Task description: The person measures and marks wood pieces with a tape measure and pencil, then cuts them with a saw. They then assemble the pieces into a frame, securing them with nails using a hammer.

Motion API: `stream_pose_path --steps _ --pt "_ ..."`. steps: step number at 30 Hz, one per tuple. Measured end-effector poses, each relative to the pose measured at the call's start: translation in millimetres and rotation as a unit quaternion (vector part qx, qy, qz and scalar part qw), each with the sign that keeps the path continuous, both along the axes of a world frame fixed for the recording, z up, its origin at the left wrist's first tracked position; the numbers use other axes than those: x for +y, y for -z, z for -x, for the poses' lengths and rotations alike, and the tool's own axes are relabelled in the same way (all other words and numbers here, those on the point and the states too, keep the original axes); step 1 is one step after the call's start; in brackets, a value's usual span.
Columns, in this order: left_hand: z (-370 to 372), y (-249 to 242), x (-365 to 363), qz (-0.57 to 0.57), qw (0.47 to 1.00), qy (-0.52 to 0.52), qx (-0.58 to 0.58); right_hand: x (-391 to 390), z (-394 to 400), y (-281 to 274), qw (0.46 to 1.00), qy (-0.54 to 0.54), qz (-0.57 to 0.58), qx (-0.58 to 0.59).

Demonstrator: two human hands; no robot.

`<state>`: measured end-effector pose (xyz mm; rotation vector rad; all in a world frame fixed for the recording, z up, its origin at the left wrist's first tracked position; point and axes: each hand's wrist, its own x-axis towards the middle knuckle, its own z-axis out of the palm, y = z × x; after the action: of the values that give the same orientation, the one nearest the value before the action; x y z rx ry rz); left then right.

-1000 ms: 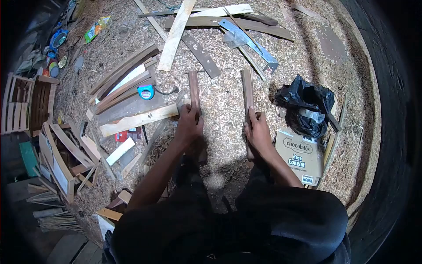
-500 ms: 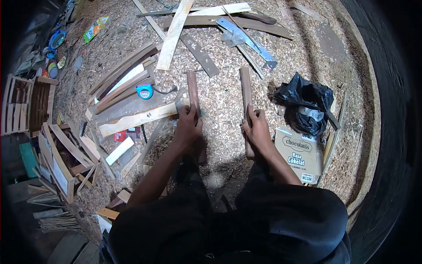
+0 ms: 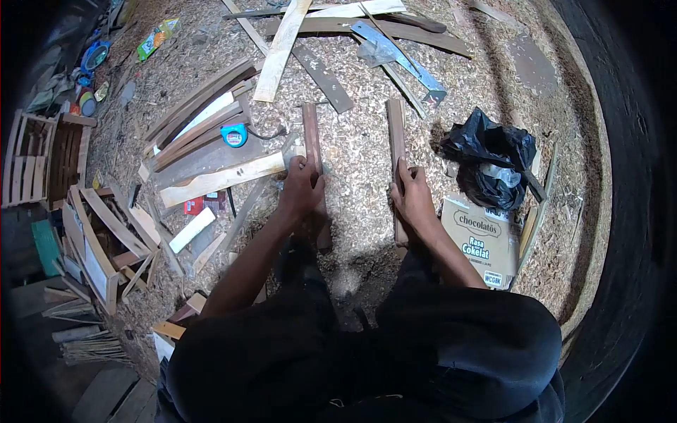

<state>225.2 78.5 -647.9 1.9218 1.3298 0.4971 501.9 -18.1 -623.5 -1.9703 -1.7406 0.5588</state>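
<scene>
Two narrow brown wooden pieces lie roughly parallel, lengthwise away from me, over ground strewn with wood shavings. My left hand (image 3: 301, 190) is closed round the left wooden piece (image 3: 311, 130), at about its middle. The right wooden piece (image 3: 396, 134) is gripped by my right hand (image 3: 413, 197), fingers bent over its edge. Both pieces show beyond my hands, and their near ends reach down towards my feet. A pale plank (image 3: 224, 179) lies just left of my left hand. Beside my right hand is a flattened cardboard sheet (image 3: 479, 236).
A blue tape measure (image 3: 234, 135) rests among curved wood strips on the left. A handsaw (image 3: 398, 56) lies ahead near several planks. A black plastic bag (image 3: 493, 151) is at the right. Wooden frames (image 3: 102, 247) stand at the far left.
The view has shifted slightly, so the ground items sit a little differently in the picture. Both hands keep their hold on the two wooden pieces.
</scene>
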Motion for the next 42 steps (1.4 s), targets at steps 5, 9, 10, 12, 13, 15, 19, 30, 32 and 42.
stream_pose_path --steps 5,9,10,12,13,15,19,30,32,42 --pt "-2 -5 -2 -0.017 1.0 -0.011 -0.006 0 1 -1 1.0 0.0 0.004 -0.004" --pt "-1 -6 -4 -0.019 1.0 -0.007 -0.001 -2 4 -2 1.0 0.016 0.005 -0.014" --pt "0 -5 -4 -0.029 1.0 -0.005 0.002 -2 6 -3 1.0 0.019 0.005 -0.018" --pt "1 -7 -4 -0.05 0.999 -0.002 0.01 0 8 -9 0.999 0.026 0.006 -0.025" --pt "2 -11 -4 -0.055 0.998 -0.013 0.006 3 9 -13 0.999 0.028 0.007 -0.028" --pt "7 -17 -1 -0.065 0.997 -0.035 -0.002 12 12 -22 0.997 0.018 -0.01 -0.069" --pt "28 -24 13 -0.17 0.983 -0.037 -0.061 32 26 -25 0.991 -0.065 -0.082 -0.088" --pt "136 -45 51 -0.281 0.946 -0.162 -0.018 139 79 -79 0.823 -0.486 -0.118 -0.27" --pt "155 -41 51 -0.25 0.95 -0.186 0.003 160 92 -90 0.789 -0.525 -0.124 -0.296" --pt "226 -46 113 -0.265 0.926 -0.25 0.1 272 222 -74 0.84 -0.446 -0.195 -0.238"
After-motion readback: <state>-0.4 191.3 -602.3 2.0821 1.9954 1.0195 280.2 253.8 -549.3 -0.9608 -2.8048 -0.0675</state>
